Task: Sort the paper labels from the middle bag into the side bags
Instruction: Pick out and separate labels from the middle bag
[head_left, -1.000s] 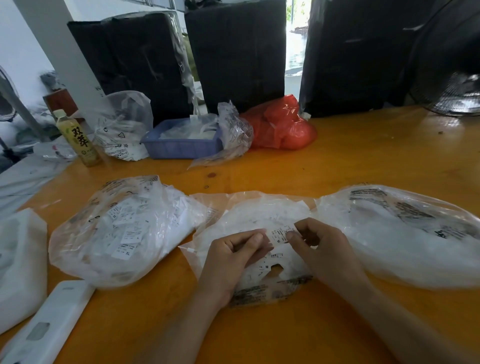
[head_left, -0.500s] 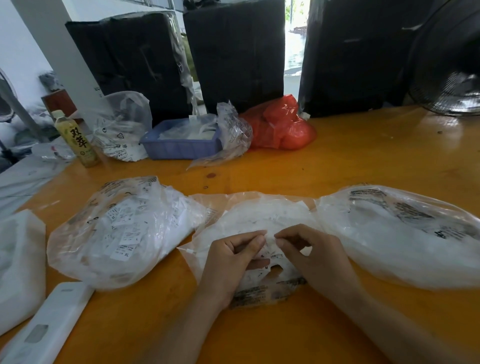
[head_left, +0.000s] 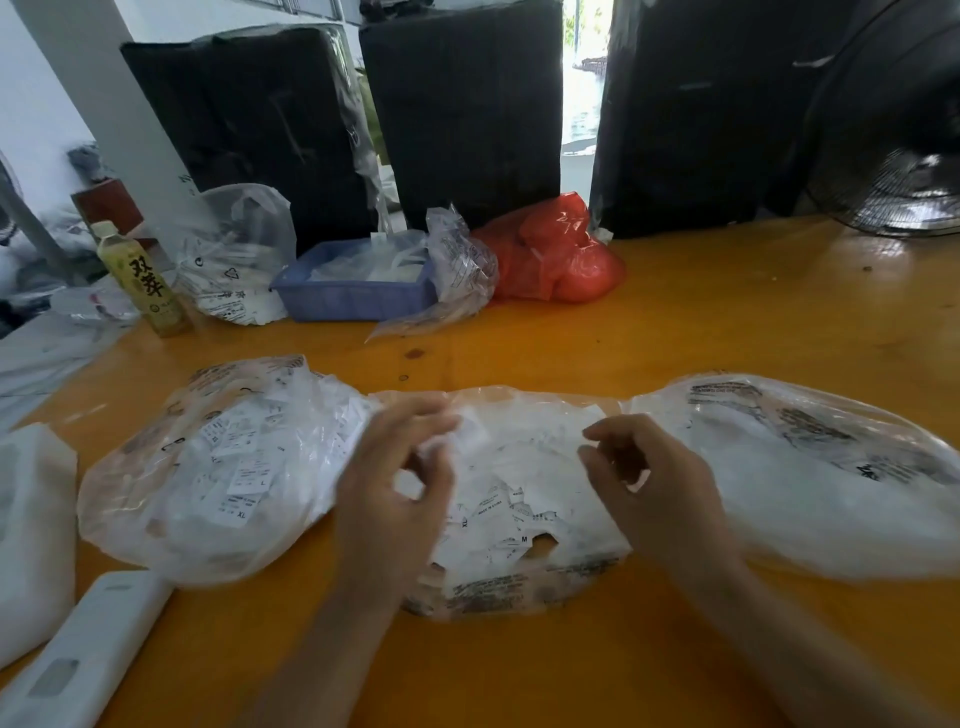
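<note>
Three clear plastic bags lie in a row on the orange table. The middle bag (head_left: 545, 467) is torn open and holds loose white paper labels. Many printed size labels fill the left bag (head_left: 208, 467). The right bag (head_left: 805, 467) looks white and blurred. My left hand (head_left: 395, 488) hovers over the seam between the left and middle bags, its fingertips pinching a small blurred white label (head_left: 470, 434). Over the right part of the middle bag, my right hand (head_left: 654, 483) has its fingers loosely curled and apart, with nothing seen in them.
At the back stand a green tea bottle (head_left: 143, 280), a clear bag of labels (head_left: 234, 260), a blue tray (head_left: 353, 299), a red bag (head_left: 561, 260) and black wrapped boxes (head_left: 457, 104). A fan (head_left: 893, 130) is far right. A white device (head_left: 78, 654) lies front left.
My hands were together pinching a label over the middle bag. They have parted: the left hand moved left and up with a label, the right hand shifted right.
</note>
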